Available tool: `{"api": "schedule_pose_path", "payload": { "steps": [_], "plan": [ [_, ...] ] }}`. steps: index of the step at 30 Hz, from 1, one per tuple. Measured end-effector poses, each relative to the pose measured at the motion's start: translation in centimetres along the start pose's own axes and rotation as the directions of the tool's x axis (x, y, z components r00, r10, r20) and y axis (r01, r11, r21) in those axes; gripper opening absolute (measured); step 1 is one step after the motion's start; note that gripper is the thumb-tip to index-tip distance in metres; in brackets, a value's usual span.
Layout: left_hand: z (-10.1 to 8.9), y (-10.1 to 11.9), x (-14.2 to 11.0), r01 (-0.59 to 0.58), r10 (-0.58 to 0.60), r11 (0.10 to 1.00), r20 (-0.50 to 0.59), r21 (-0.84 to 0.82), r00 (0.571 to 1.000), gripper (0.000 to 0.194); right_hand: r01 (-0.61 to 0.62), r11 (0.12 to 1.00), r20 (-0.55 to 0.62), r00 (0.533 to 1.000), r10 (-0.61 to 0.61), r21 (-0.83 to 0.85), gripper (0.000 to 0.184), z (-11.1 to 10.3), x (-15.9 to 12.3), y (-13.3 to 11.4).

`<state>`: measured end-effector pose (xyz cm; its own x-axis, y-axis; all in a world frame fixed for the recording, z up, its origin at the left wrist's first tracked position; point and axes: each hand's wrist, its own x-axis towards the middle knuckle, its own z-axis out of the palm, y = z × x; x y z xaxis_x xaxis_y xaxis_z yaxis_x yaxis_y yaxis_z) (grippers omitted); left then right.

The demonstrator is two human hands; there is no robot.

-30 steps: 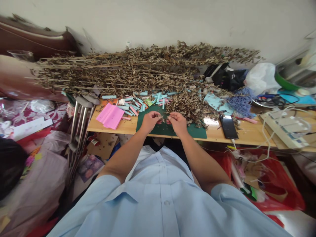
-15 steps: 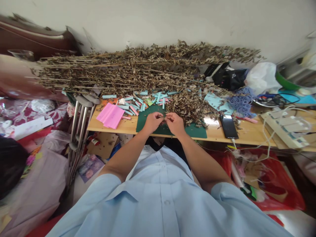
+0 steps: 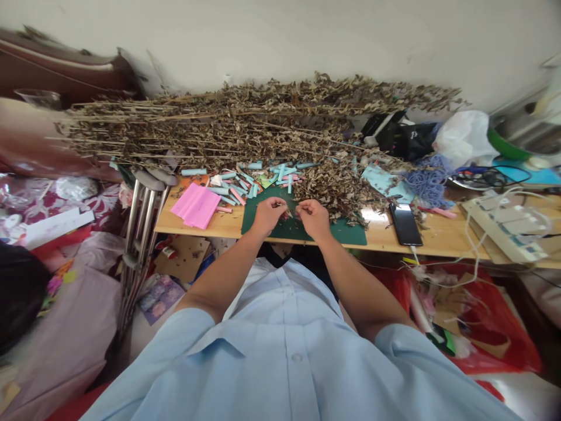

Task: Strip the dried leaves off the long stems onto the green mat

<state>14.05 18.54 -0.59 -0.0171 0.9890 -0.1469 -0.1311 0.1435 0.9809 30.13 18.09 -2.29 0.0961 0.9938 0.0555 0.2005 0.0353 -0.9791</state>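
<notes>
Over the green mat [image 3: 350,234] my left hand [image 3: 268,215] pinches a small piece of dried leaf [image 3: 287,214] between thumb and fingers. Close beside it, my right hand [image 3: 314,216] has its fingertips drawn together; whatever is in them is too small to make out. A heap of dried leaves [image 3: 331,187] lies on the mat just beyond my right hand. Behind my left hand are several blue and pink paper rolls [image 3: 254,190]. A stack of pink paper sheets [image 3: 196,206] rests on the wooden table [image 3: 228,225] to the left.
Long dried stalks with leaves [image 3: 219,126] line the back by the wall. On the right are a phone [image 3: 405,224] with a cable, blue yarn [image 3: 427,181] and a power strip [image 3: 504,225]. Crutches [image 3: 139,228] lean at the table's left end.
My hands have moved slightly apart, and a gap now shows between their fingertips. The leaf piece at my left fingers is more visible. The table's contents look unchanged.
</notes>
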Motion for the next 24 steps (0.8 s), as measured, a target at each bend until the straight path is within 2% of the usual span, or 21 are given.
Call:
{"api": "schedule_pose_path", "payload": {
  "steps": [3,8,12,18,24],
  "plan": [
    [0.03,-0.1,0.18,0.012,-0.012,1.0,-0.002,-0.003,1.0,0.014,0.007,1.0,0.032,0.999,-0.007,0.013,0.026,0.03,-0.16,-0.4],
    [0.25,-0.19,0.25,0.002,-0.001,0.999,-0.018,0.051,1.0,0.014,-0.103,0.99,0.156,0.984,0.088,0.092,0.031,0.51,-0.52,-1.01],
    [0.39,-0.24,0.18,0.009,-0.008,0.999,-0.017,0.041,1.0,0.013,-0.105,0.989,0.093,0.991,0.096,0.1,0.03,0.75,-0.36,-0.87],
    [-0.07,0.13,0.35,0.02,-0.023,0.999,-0.084,-0.029,0.996,0.012,-0.129,0.978,-0.024,0.991,0.135,0.163,0.03,0.34,0.07,-0.5],
    [-0.21,-0.16,0.21,0.012,-0.013,0.999,0.013,0.038,1.0,0.014,-0.148,0.958,-0.003,0.988,0.154,0.245,0.033,0.58,0.12,-0.33]
  ]
}}
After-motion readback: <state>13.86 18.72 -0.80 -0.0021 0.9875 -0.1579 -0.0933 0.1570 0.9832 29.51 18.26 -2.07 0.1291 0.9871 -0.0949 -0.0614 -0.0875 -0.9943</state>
